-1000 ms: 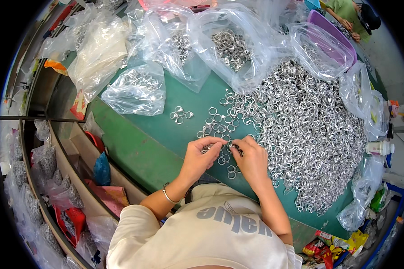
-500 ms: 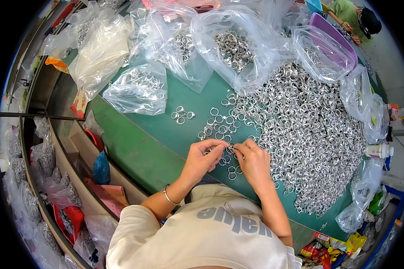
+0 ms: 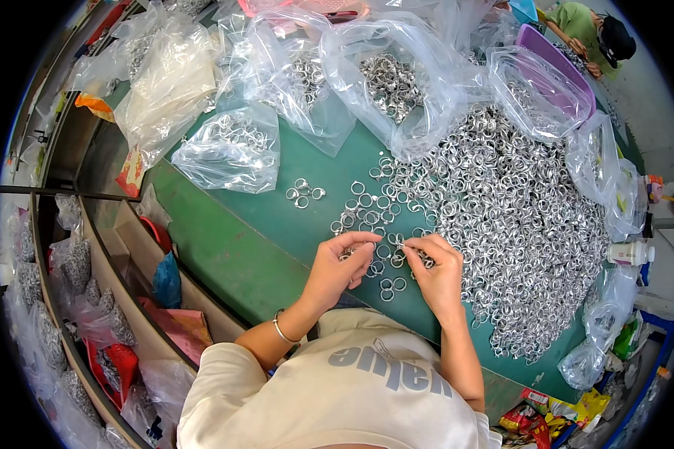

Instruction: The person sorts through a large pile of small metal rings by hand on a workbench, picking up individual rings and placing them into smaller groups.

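Metal rings in a big silver pile [image 3: 517, 224] cover the right half of the green table [image 3: 269, 232], thinning out into loose rings [image 3: 367, 202] just beyond my hands. My left hand [image 3: 338, 263] is closed, thumb and forefinger together over these loose rings; what it holds is too small to make out, though silver shows inside its curled fingers. A short gap to the right, my right hand [image 3: 437, 275] pinches a silver ring [image 3: 398, 241] at its fingertips. A few rings [image 3: 302, 193] lie apart in a small cluster farther left.
Clear plastic bags of rings [image 3: 232, 146] line the far side, beside a purple basket [image 3: 554, 63]. At the right edge stands a white bottle [image 3: 630, 253]. Shelves with bagged parts [image 3: 75, 262] run along my left. Another person [image 3: 588, 37] works at the far right.
My right hand has moved a little to the right, away from my left hand, widening the gap between their fingertips. The left hand has stayed nearly still.
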The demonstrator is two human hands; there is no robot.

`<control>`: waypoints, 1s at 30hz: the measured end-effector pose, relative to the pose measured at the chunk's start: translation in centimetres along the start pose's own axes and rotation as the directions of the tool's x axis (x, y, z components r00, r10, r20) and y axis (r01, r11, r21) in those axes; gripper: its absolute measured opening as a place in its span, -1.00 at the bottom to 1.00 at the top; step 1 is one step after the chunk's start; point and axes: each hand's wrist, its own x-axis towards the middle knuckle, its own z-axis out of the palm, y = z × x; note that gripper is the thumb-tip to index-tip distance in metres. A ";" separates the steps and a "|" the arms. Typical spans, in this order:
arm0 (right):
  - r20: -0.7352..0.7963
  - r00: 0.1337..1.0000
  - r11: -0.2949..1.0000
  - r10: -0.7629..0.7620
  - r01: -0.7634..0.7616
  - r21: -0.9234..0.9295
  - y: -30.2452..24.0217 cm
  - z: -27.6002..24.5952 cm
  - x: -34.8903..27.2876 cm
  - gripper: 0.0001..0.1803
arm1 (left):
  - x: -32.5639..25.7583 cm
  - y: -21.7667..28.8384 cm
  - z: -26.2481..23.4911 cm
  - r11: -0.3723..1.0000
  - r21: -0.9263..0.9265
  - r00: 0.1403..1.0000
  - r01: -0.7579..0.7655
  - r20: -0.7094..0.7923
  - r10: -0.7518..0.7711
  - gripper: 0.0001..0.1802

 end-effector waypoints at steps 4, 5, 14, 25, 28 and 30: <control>0.123 0.936 0.880 0.329 -0.352 0.320 -0.5 -0.1 -0.8 -0.86 | 0.1 -0.4 -0.3 0.985 -0.152 0.992 0.084 0.108 -0.067 -0.65; 0.199 0.875 0.777 0.442 -0.484 0.401 -1.0 -0.2 -1.2 -0.85 | 0.2 -0.4 -0.4 0.949 -0.240 0.974 0.207 0.143 -0.177 -0.62; -0.069 0.992 0.954 0.103 -0.079 0.290 -4.8 -0.6 -2.0 -0.82 | 0.6 -1.1 0.9 0.739 -0.427 0.849 0.521 0.346 -0.399 -0.59; -0.125 0.928 0.911 -0.351 0.308 -0.273 -2.9 2.0 -3.0 -0.79 | 0.3 -3.9 3.8 0.553 -0.660 0.854 0.508 0.469 -0.225 -0.69; -0.164 0.922 0.908 -0.352 0.293 -0.300 -3.0 2.1 -3.2 -0.76 | 0.5 -4.6 4.6 0.550 -0.718 0.898 0.427 0.409 -0.164 -0.68; -0.182 0.900 0.883 -0.396 0.319 -0.345 -3.1 2.0 -3.1 -0.73 | -0.1 -3.5 5.2 0.583 -0.724 0.929 0.369 0.315 -0.196 -0.68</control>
